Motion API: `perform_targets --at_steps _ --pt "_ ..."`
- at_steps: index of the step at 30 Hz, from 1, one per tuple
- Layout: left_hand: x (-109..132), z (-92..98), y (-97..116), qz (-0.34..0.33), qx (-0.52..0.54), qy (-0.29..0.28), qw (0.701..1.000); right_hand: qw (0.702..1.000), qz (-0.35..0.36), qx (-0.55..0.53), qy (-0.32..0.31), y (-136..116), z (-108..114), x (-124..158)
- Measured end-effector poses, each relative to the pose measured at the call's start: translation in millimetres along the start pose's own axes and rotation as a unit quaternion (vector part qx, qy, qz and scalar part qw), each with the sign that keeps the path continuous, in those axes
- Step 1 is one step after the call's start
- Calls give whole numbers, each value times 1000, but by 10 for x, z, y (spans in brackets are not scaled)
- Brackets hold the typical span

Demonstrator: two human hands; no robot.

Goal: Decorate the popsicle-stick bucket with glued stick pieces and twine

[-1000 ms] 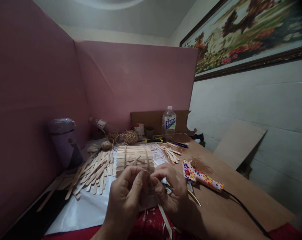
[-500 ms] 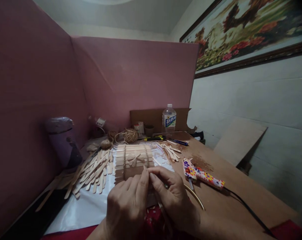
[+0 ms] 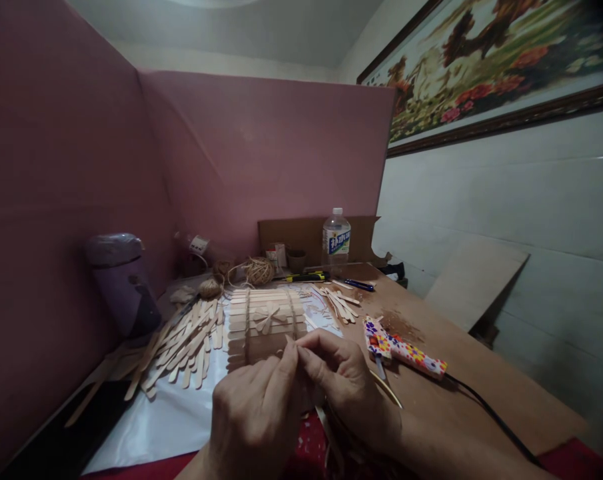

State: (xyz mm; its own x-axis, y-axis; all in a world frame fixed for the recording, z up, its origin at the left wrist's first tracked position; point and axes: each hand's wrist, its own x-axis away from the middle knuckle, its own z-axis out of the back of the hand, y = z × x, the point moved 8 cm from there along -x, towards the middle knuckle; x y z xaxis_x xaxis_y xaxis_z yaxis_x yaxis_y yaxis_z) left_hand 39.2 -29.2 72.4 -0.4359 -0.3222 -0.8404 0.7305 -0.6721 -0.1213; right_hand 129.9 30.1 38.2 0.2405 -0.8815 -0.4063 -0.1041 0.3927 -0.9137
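My left hand (image 3: 256, 407) and my right hand (image 3: 338, 377) meet at the fingertips, low in the middle of the view. Both are closed in a pinch around something small and pale that their fingers mostly hide. Just beyond them sits a curved piece made of wooden craft sticks (image 3: 238, 327), with two twine bands and a flower of small stick pieces (image 3: 270, 318) on it. A thin pale strip (image 3: 326, 427) hangs below my right hand, and a gold-coloured curved band (image 3: 387, 388) shows beside its wrist.
Loose craft sticks (image 3: 194, 340) lie at left on white sheeting (image 3: 156, 427). A flowered glue gun (image 3: 406, 350) with a black cord is at right. Behind stand a bottle (image 3: 336, 241), a twine ball (image 3: 259, 271) and a yellow cutter (image 3: 306, 277). A purple container (image 3: 124, 287) stands far left.
My fingertips have shifted slightly against each other, and less of the pale piece shows between them. The gold-coloured band beside my right wrist is a little more covered.
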Motion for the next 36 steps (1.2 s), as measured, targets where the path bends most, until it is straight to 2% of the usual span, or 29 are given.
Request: perform_targets --at_steps 5,12,16,21,25,27,28,31,33,34,36 --pt "18 -25 -35 21 25 -8 999 997 -63 -52 15 114 24 -22" --pt "7 -19 -182 102 154 21 983 994 -86 -61 -1 154 36 -40" --pt "17 -38 -274 167 182 20 969 995 -80 -53 -16 160 26 -48" --pt "-8 -75 -272 165 228 -5 960 999 -41 -18 -29 107 40 -67" --pt "-15 -125 -341 227 275 -33 934 999 -26 9 -37 58 47 -74" --pt "9 -177 -388 286 315 -53 904 999 -19 15 -41 34 51 -75" --pt "35 -215 -414 324 344 -63 879 999 -17 16 -42 25 53 -74" --pt "151 -359 -455 442 458 -83 767 999 -17 16 -47 15 55 -70" --pt "213 -433 -453 492 512 -87 699 999 -15 14 -48 13 56 -65" --pt "236 -459 -452 508 526 -89 676 999 -12 11 -47 10 56 -63" --pt "276 -497 -454 529 538 -96 649 999 -6 6 -49 4 51 -61"
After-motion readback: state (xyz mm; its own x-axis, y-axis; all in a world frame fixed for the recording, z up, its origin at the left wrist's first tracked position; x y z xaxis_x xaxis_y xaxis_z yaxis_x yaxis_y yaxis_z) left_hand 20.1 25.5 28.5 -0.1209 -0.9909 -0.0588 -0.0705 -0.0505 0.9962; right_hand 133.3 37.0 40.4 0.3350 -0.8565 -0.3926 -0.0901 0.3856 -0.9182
